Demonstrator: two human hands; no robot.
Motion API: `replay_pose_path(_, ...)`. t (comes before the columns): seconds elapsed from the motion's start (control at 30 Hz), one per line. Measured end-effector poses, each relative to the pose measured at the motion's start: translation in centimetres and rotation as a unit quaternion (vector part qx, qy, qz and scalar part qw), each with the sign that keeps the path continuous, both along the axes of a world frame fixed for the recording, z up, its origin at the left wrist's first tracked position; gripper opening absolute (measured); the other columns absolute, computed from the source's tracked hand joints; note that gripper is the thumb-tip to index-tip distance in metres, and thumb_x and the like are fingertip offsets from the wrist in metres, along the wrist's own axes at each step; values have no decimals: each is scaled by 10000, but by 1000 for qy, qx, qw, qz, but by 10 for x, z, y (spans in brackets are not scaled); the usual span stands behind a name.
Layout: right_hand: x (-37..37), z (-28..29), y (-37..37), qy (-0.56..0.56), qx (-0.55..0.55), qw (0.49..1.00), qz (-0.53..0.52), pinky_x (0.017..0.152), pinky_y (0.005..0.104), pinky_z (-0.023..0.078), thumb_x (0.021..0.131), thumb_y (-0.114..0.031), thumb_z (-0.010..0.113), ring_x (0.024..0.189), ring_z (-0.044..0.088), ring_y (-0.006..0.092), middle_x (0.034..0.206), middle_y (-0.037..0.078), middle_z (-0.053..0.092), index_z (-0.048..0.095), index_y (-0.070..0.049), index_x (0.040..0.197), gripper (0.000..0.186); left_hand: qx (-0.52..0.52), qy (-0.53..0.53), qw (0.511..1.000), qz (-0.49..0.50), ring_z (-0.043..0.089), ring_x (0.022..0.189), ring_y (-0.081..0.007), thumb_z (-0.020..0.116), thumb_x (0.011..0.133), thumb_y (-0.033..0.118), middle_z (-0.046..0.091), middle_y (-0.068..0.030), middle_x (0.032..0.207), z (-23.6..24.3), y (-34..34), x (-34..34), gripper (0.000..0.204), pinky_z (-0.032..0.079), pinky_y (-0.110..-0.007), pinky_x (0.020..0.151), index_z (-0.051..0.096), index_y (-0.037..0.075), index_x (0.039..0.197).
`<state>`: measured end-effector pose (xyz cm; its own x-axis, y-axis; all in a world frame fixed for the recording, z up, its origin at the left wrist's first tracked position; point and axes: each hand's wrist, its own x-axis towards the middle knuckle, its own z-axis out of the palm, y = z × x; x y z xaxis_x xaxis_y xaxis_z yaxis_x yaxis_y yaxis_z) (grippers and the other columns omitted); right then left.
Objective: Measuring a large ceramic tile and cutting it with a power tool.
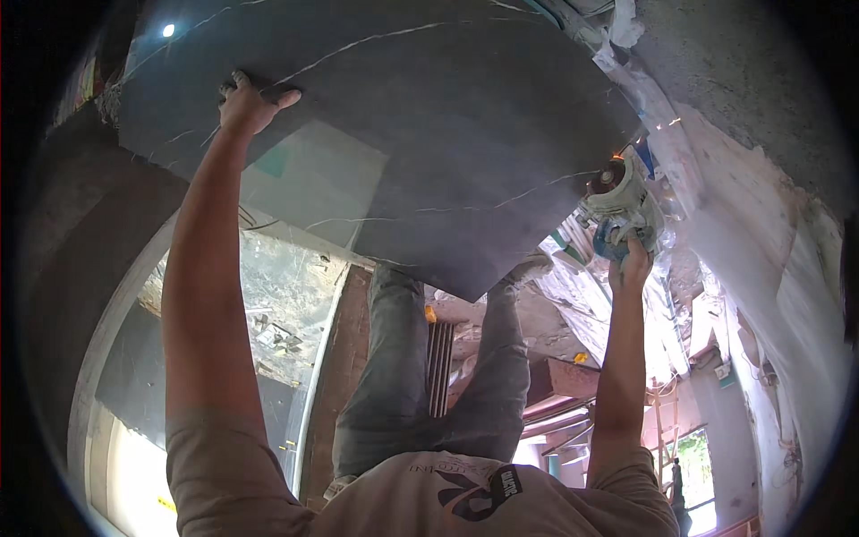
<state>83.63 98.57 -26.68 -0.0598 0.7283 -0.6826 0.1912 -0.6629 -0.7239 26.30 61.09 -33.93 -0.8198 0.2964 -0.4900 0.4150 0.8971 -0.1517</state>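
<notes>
Dark white-veined slab (465,134), probably heavy, stiff, brittle and slick, best held by its broad face or sound edges, is lying beneath the left grip (249,109), which is resting splayed, clasping nothing. At the slab's right edge, the right grip (633,258) is clasping an angle grinder (630,201), sparks (618,157) flying.

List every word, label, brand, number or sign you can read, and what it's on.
Shirt, small lettering: present, not copied here.
Shirt, dark patch: pale lettering, not copied here.
Shirt, large dark emblem: a graphic shape.
Grinder: no marking clear enough to read.
Small yellow mark, lower left: too blurred to read.
</notes>
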Motion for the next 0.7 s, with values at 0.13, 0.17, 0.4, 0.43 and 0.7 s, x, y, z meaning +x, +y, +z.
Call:
replay_pose_path(0.13,-9,4,2,3,8,1000,0,839,380,529,906,-49,604,913,650,230,1069,89,644,563,-31,1237,334,-35,7,999,-8,347,1411,-447,695,647,816,355,-338,1494,2,4,3,1388,382,-466,1120,145,-122,1509)
replay_pose_path(0.17,-9,5,3,3,13,1000,2,835,382,531,906,-47,599,903,650,232,1063,90,644,561,-29,1237,334,-36,4,999,-1,344,1412,-448,696,650,812,352,-334,1497,2,4,3,1381,381,-469,1120,148,-120,1510)
replay_pose_path(0.4,8,8,6,19,-6,1000,-21,810,396,541,895,-62,611,889,652,237,1043,92,646,558,-15,1247,359,-10,2,1000,3,353,1399,-455,700,678,778,352,-305,1512,-15,-9,-4,1328,381,-476,1116,167,-106,1514)
replay_pose_path(0.43,10,11,4,42,-1,999,-25,801,400,544,892,-67,619,890,653,235,1042,92,647,561,-15,1245,362,4,12,1000,-3,357,1396,-456,705,679,769,355,-297,1515,-15,-14,-5,1321,381,-476,1116,173,-107,1512)
replay_pose_path(0.7,22,23,2,-49,22,999,1,742,378,553,869,-94,678,892,659,219,1055,93,651,605,-17,1198,345,14,4,996,86,399,1386,-417,741,640,749,367,-280,1516,-18,-42,79,1357,382,-472,1115,150,-110,1508)
